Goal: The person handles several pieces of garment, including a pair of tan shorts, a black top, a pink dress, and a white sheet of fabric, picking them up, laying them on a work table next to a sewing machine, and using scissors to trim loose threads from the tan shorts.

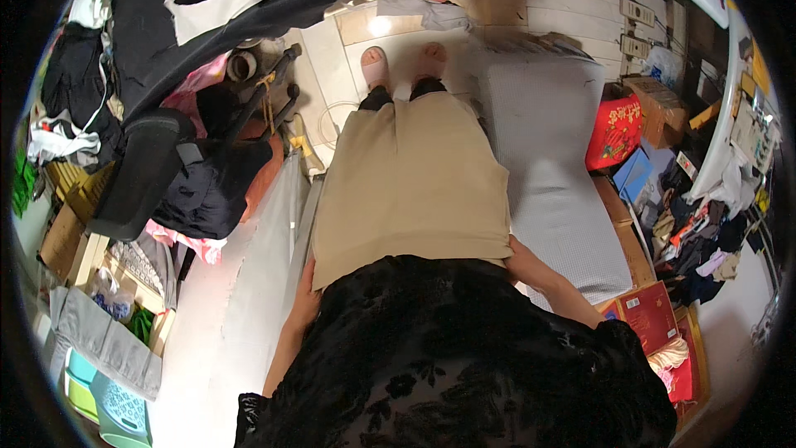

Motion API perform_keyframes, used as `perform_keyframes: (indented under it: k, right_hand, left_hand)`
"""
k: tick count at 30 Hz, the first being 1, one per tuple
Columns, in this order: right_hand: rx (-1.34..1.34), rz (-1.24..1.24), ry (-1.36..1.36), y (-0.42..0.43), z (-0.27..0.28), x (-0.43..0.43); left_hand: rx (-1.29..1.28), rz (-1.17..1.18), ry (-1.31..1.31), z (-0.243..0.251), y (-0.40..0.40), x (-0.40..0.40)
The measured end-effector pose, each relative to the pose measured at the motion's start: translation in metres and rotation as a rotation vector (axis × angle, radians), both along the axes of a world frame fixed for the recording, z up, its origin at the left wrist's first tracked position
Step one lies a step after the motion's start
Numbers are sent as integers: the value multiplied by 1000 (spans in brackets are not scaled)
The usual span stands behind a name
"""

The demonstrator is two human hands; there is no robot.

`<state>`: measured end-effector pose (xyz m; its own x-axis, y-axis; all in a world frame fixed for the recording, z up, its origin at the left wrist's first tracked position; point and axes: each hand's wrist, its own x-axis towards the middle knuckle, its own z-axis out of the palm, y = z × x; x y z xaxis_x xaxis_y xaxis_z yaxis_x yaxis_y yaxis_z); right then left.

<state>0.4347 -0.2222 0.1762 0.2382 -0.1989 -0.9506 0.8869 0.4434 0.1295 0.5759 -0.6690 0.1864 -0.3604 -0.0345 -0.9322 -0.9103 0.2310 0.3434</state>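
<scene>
A beige cloth garment (410, 180) hangs smooth over the front of my body, from the waist down to my shins. At its upper left edge, my left hand (308, 286) grips the cloth, with most of the fingers hidden behind it. My right hand (525, 264) pinches the upper right edge near the waist. The black patterned top (460, 348) I wear covers the garment's upper border. Below the hem show dark trouser cuffs and my feet in pink slippers (374, 65).
A grey textured cushioned seat (547, 162) runs close along my right side. On the left are a black office chair (149, 168) and a pale panel (267, 249). A red bag (615, 130), a cardboard box (659, 109) and heaped clothes (703, 236) lie far right. Plastic baskets (121, 404) stand lower left.
</scene>
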Motion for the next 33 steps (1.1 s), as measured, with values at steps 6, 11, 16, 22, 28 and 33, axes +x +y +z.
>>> perform_keyframes:
  k: [6, 11, 16, 22, 28, 33]
  right_hand:
    - [27, 15, 5, 1, 0, 2]
    - [35, -41, 7, -4, 2, -17]
    - [275, 601, 1004, -13, 37, -76]
    - [155, 624, 655, 27, 33, -29]
    - [123, 651, 205, 2, 69, -77]
    - [-78, 583, -61, 11, 52, 1]
  left_hand:
    - [79, 97, 70, -7, 4, -6]
    - [-127, -39, 117, -4, 15, -52]
    - [-418, -44, 523, 39, 28, -147]
    - [-255, -592, 185, 48, -12, -103]
    - [208, -259, -242, 45, 2, -113]
    - [268, -213, -278, 48, 13, -105]
